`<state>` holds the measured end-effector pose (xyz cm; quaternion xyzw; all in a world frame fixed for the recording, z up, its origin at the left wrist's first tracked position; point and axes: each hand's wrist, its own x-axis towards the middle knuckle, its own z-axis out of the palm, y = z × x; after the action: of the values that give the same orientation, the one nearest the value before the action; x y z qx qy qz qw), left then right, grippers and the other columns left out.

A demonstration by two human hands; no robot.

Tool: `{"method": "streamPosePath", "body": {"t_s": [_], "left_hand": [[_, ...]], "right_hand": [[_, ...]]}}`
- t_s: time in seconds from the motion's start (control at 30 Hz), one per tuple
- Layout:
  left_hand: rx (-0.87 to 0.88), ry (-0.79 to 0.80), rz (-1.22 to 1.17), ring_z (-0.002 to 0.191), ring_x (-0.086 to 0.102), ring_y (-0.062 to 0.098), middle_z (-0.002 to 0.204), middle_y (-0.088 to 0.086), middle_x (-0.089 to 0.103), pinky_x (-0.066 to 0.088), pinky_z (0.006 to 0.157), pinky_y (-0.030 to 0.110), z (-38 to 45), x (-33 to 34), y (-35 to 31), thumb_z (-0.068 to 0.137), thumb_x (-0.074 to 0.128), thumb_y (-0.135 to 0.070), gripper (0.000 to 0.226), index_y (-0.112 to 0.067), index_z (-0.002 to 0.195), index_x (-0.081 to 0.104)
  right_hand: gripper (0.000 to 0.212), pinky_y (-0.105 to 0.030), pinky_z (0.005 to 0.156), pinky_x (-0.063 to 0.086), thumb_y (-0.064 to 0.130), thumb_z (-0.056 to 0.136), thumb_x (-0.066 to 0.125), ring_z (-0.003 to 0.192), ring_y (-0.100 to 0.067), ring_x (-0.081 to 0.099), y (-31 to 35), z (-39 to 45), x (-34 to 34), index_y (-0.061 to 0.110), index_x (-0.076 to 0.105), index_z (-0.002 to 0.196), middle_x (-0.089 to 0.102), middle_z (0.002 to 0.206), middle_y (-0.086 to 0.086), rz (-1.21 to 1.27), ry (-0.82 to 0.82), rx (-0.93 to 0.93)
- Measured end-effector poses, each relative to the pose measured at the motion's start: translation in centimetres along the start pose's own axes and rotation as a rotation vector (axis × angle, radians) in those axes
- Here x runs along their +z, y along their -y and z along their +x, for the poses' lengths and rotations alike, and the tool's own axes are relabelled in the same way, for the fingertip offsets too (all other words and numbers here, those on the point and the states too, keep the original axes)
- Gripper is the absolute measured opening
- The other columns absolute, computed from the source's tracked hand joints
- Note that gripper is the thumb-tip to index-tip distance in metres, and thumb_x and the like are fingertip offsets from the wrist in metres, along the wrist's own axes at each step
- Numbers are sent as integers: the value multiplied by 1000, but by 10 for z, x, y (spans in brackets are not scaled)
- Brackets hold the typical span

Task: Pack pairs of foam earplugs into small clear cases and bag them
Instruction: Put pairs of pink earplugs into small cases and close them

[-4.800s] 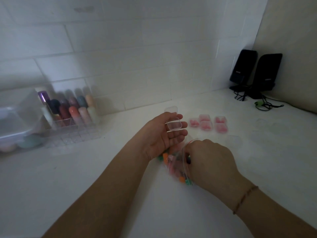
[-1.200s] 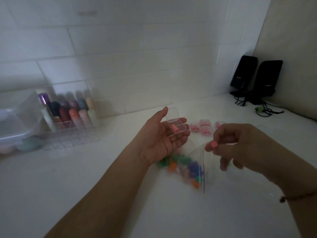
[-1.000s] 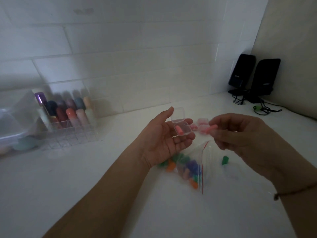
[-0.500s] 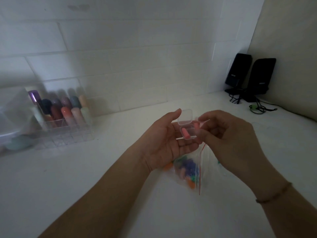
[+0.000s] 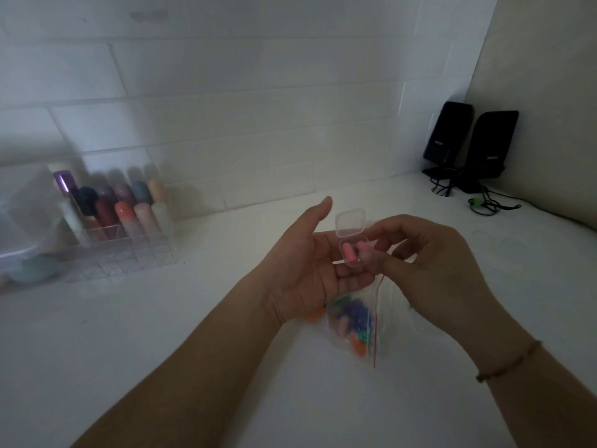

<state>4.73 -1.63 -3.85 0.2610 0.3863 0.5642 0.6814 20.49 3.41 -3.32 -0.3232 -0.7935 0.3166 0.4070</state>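
Packing, one case in hand, pair nearly seated.

Item 1: left hand [image 5: 310, 270], palm up, fingers straight and relaxed; small clear case [image 5: 352, 250] rests across the fingers, lid standing open at the far side. First pink earplug [image 5: 349, 253] lies in the tray.

Item 2: right hand [image 5: 429, 263], fingers curled, pinching a second pink earplug [image 5: 363, 250] at the right edge of the tray; whether it is fully in cannot be told. Thin bracelet [image 5: 507, 362] on that wrist.

Item 3: clear zip bag [image 5: 355, 321] with red seal line, lying on the counter just under both hands; holds loose earplugs in purple, green and orange, many left.

Progress, judged: this case needs its second plug pressed home and the lid snapped down; bagging of cases appears not yet begun, and the loose stock suggests many pairs to go. Any other filled cases are hidden behind the hands here.

Item 4: counter [image 5: 161, 350], white, matte, dimly lit.

Item 5: clear organiser [image 5: 129, 247], far left, holding upright rounded pieces in purple, dark blue, red, peach and pale green; blurred. Beside it a frosted plastic tub [image 5: 22, 227], contents unclear.

Item 6: two black speakers [image 5: 471, 140] in the far right corner, cables [image 5: 484, 205] trailing on the counter.

Item 7: white tiled wall [image 5: 226, 108] behind; plain beige wall [image 5: 549, 92] at right.
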Motion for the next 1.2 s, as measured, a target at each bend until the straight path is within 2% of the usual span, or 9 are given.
{"method": "streamPosePath", "body": {"t_s": [0.1, 0.27, 0.37, 0.47, 0.57, 0.73, 0.83, 0.97, 1.2], "left_hand": [[-17, -6, 39, 79, 64, 21, 92, 11, 67, 53, 83, 37, -1, 1, 0, 87, 49, -51, 54, -4, 103, 69], [-39, 36, 80, 76, 64, 19, 88, 8, 66, 53, 79, 33, -1, 1, 3, 82, 55, -39, 41, -7, 103, 71], [-54, 41, 74, 74, 63, 19, 82, 7, 64, 54, 76, 31, -1, 1, 2, 83, 53, -34, 41, -4, 106, 68], [-30, 42, 30, 75, 65, 23, 86, 13, 63, 57, 72, 31, -2, -1, 0, 85, 53, -24, 45, 0, 123, 57], [70, -42, 63, 75, 70, 27, 91, 20, 66, 60, 69, 31, -2, 0, -1, 91, 51, -3, 38, 2, 128, 52], [244, -92, 314, 89, 72, 32, 103, 19, 72, 60, 76, 32, -5, 8, 4, 91, 58, 2, 42, -10, 130, 49], [304, -93, 420, 92, 72, 34, 105, 19, 72, 59, 80, 35, -7, 10, 6, 90, 59, -1, 44, -12, 132, 49], [348, -68, 568, 86, 73, 29, 99, 15, 73, 59, 75, 30, -10, 16, 6, 92, 60, -1, 37, -15, 125, 51], [714, -300, 1374, 82, 63, -1, 101, -15, 61, 53, 72, 13, 3, 26, 12, 73, 83, -25, 35, -28, 101, 62]], "right_hand": [[20, -11, 49, 40, 40, 66, 81, 50, -5, 52, -4, 1, 1, 31, 68, 77, 67, 70, 11, 38, 28, 70], [21, -10, 47, 34, 25, 68, 85, 46, 0, 48, -7, 2, -2, 22, 64, 69, 67, 68, 3, 69, 90, 152], [29, -14, 47, 37, 33, 61, 85, 44, 1, 48, -2, 3, -8, 16, 63, 69, 68, 67, 0, 130, 147, 217], [40, -15, 39, 35, 41, 52, 78, 45, -6, 47, 3, 7, -25, 13, 64, 76, 67, 65, 4, 215, 132, 339], [36, -23, 42, 33, 47, 67, 70, 52, -15, 48, 2, 11, -35, 14, 67, 83, 72, 74, 1, 251, 4, 391], [18, -17, 41, 36, 38, 93, 56, 47, -9, 54, 0, 6, -18, 26, 68, 91, 72, 82, 8, 148, 34, 346], [14, -14, 54, 41, 37, 88, 63, 55, 1, 57, -3, 3, -10, 31, 70, 98, 70, 86, 11, -14, 40, 238], [12, -18, 66, 40, 39, 81, 68, 61, 11, 55, -4, 2, -7, 30, 74, 86, 71, 83, 14, 23, 59, 217], [19, -15, 58, 41, 25, 75, 80, 58, 3, 59, -13, 10, -23, 23, 72, 93, 72, 78, 7, 124, -23, 295]]}}
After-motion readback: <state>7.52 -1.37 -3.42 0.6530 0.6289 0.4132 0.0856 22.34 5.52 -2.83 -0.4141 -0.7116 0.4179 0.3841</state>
